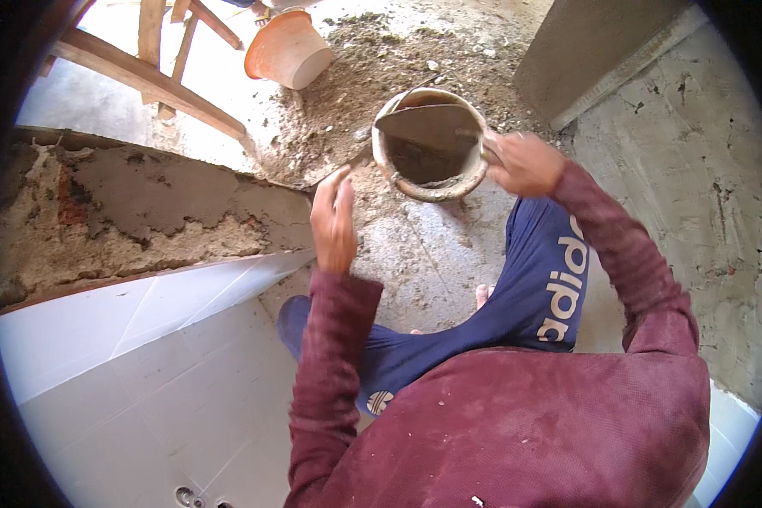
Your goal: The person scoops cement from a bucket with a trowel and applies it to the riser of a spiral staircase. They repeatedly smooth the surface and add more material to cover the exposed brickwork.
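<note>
A mortar-crusted bucket (436,193) stands on the floor in front of me, with dark wet mortar (432,165) inside. My right hand (525,162) is closed round the handle of a trowel at the bucket's right rim. The broad grey blade of the trowel (427,127) lies across the bucket's mouth and hides part of the inside. Left of the bucket, my left hand (334,222) is raised with its fingers stretched out and nothing in it. It is nearest to the end of a low wall (169,203) whose top is partly plastered and rough.
An orange-and-white tub (292,52) lies tilted beyond the bucket, next to scattered sand and rubble (364,59). Wooden trestle legs (152,80) stand at the far left. A plastered block (597,55) and a grey cement surface (677,178) flank the right. Another person's hand (262,13) shows at the top.
</note>
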Demonstrator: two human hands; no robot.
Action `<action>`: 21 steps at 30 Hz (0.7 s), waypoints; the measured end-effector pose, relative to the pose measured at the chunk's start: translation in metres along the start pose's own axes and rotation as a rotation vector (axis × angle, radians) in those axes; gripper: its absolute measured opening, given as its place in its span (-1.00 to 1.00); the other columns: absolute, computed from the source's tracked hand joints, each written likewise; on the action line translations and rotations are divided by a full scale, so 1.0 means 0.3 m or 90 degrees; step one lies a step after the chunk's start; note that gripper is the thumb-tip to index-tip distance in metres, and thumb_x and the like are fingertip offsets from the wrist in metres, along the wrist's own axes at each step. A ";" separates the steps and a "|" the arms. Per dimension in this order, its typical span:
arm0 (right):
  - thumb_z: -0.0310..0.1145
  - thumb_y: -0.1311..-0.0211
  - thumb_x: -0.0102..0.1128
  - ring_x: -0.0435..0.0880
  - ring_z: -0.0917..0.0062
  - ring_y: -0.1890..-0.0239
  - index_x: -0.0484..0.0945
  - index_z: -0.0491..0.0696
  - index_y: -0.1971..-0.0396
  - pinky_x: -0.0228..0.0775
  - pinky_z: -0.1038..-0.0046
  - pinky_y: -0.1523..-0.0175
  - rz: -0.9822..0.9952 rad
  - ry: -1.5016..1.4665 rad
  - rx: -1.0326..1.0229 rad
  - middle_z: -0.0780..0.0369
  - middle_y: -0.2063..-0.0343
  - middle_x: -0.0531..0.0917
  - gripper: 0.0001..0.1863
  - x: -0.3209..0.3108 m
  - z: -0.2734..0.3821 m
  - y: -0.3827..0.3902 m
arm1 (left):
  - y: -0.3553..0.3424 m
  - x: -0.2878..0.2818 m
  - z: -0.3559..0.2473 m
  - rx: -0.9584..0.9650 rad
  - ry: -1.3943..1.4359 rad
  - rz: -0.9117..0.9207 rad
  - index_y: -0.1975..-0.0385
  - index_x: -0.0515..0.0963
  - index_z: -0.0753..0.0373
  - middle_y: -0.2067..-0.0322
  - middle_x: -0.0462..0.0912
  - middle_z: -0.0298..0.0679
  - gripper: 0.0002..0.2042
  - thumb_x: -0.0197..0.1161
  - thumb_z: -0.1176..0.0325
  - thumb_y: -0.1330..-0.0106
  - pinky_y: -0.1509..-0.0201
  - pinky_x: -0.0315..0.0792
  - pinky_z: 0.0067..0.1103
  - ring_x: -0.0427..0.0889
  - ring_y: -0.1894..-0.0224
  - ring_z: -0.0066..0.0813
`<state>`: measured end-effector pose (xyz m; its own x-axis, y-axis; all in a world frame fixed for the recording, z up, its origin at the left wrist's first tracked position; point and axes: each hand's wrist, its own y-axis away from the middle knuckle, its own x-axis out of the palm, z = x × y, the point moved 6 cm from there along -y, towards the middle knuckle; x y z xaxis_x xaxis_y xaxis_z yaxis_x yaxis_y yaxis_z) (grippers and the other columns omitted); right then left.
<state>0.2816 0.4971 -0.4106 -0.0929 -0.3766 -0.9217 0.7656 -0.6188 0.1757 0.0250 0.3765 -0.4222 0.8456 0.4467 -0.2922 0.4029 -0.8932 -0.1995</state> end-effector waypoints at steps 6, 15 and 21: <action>-0.38 -0.25 -0.01 0.63 0.28 0.02 0.55 -0.19 0.08 0.56 0.28 0.08 0.123 0.277 0.266 0.11 0.09 0.62 -0.69 0.219 -0.184 -0.349 | -0.444 0.345 0.618 -0.104 -0.232 0.145 0.00 0.45 0.38 0.03 0.57 0.03 -0.57 -0.04 0.11 -0.42 -0.10 0.34 -0.40 0.53 -0.05 -0.16; -0.37 -0.15 0.07 0.71 0.33 0.23 0.68 -0.11 0.34 0.58 0.28 0.16 0.278 0.320 0.072 0.17 0.33 0.71 -0.78 0.421 -0.209 -0.112 | -0.322 0.510 0.586 -0.285 0.214 0.203 -0.03 0.53 0.23 0.19 0.63 -0.35 -0.66 0.24 0.26 -0.31 0.07 0.40 -0.57 0.53 0.19 -0.56; -0.47 -0.14 0.03 0.71 0.31 0.33 0.47 -0.31 0.15 0.59 0.35 0.27 -0.024 0.310 0.081 0.03 0.33 0.62 -0.70 0.279 -0.174 -0.055 | -0.214 0.561 0.452 -0.213 0.142 0.233 0.00 0.55 0.23 0.30 0.64 -0.35 -0.66 0.28 0.32 -0.23 0.16 0.44 -0.58 0.54 0.30 -0.60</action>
<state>0.2943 0.5118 -0.5088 0.2121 -0.0064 -0.9772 0.6814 -0.7158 0.1526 0.0941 0.5159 -0.5854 0.9907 0.1141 -0.0738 0.1267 -0.9721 0.1973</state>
